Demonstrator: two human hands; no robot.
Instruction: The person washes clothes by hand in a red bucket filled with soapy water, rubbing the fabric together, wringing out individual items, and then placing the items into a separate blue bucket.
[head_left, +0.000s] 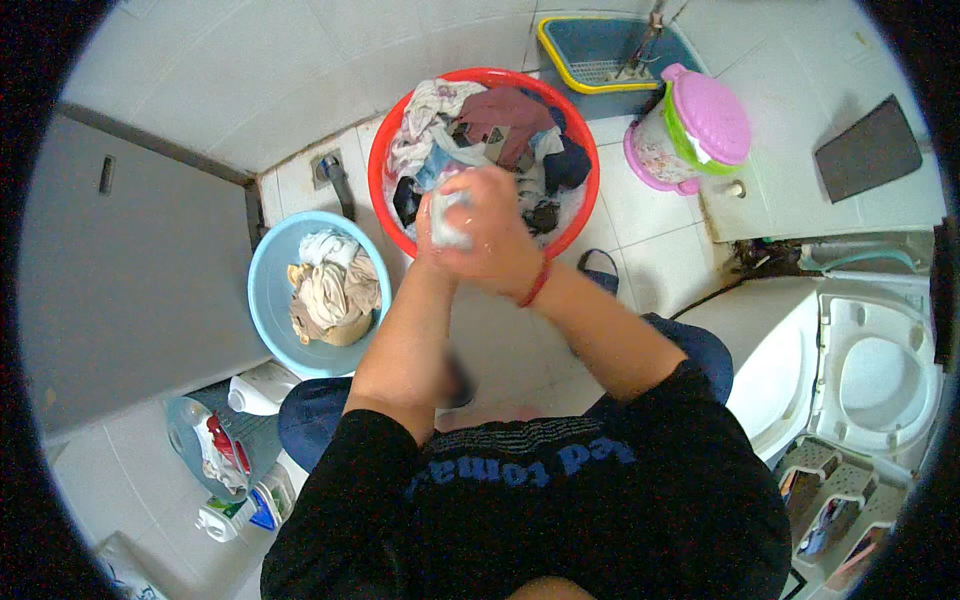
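A: Hands?
B: Left hand and right hand pressed together around a white bundle, wet-looking, blurred; kind of item uncertain. Position: above the near side of the red basin. Red band on right wrist.

A: Basin contents?
B: Mixed wet laundry, among it a maroon garment. Hands and forearms hide part of the near rim.

A: Obstructions nearby?
B: Light-blue basin near on the left, holding beige and white clothes. Dark pipe between it and the wall. Dark slipper just beside the red basin, lower right.

A: Farther out?
B: Behind, right: blue-grey tub with yellow rim; next to it, pink-lidded bin. Lower left: white jug and a clear bucket with red and white items inside. Far right: white toilet, perforated baskets below it.

A: Surface and room?
B: Pale square floor tiles, dark grime along some edges. Light tiled wall behind; grey panel on the left.
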